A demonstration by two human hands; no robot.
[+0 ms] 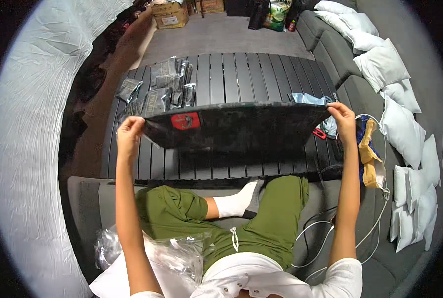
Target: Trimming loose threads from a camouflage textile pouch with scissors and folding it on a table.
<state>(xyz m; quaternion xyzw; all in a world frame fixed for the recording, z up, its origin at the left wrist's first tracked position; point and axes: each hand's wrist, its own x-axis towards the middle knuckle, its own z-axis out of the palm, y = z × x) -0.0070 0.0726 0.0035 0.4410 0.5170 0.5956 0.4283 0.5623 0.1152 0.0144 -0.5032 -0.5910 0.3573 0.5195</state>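
Stretched between my two hands is a dark, faintly patterned cloth (pixel 241 130) with a red label near its left end. My left hand (pixel 130 133) pinches its upper left corner. At the upper right corner my right hand (pixel 342 120) pinches it too. The cloth hangs over the near part of the black slatted table (pixel 231 74), with its top edge nearly straight. Just beyond my left hand lie several dark clear-wrapped packets (pixel 158 101), piled loosely. Behind my right hand is a light blue plastic package (pixel 311 99), partly covered by the cloth, with a red clip-like piece (pixel 320 133) below.
On the grey sofa (pixel 82 198), crumpled clear plastic bags (pixel 174 256) lie beside my left leg. White cables (pixel 380 218) and a yellow-and-blue packet (pixel 369 154) are at the right. White cushions (pixel 383 64) line the right-hand sofa. Cardboard boxes (pixel 170 16) stand at the back.
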